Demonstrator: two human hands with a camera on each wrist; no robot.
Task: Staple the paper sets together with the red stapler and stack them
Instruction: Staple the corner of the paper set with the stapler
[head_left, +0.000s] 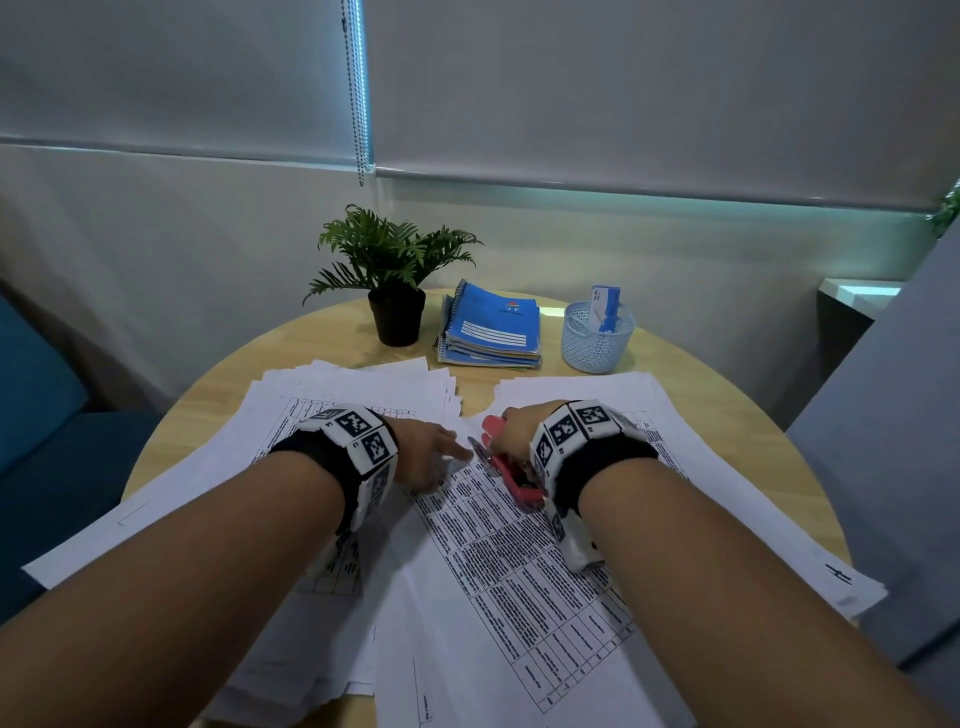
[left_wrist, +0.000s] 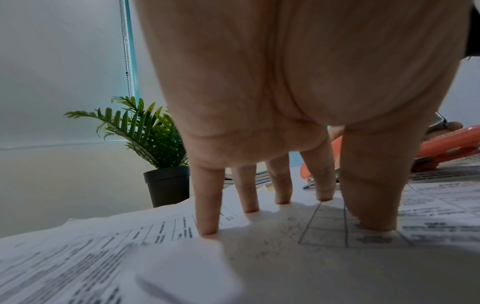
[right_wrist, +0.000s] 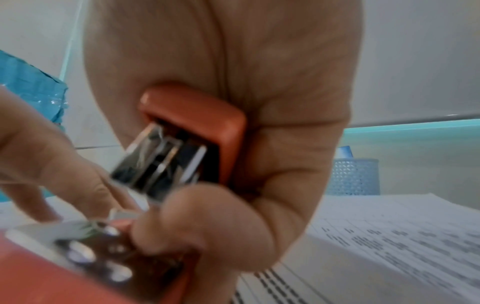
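A printed paper set (head_left: 519, 571) lies tilted in the middle of the round table (head_left: 218, 384). My left hand (head_left: 431, 457) presses its top corner flat with straight, spread fingers (left_wrist: 207, 216). My right hand (head_left: 511, 431) grips the red stapler (head_left: 506, 467) over that same corner. In the right wrist view the stapler (right_wrist: 192, 139) sits against my palm with its top arm raised off the base (right_wrist: 78, 267), thumb curled on the base. More loose sheets (head_left: 363, 389) lie at the left and another pile (head_left: 649, 405) at the right.
At the table's far side stand a potted plant (head_left: 395, 280), a stack of blue spiral notebooks (head_left: 491, 327) and a pale blue mesh cup (head_left: 597, 335). A blue seat (head_left: 47, 415) is at the left, a grey panel (head_left: 893, 441) at the right.
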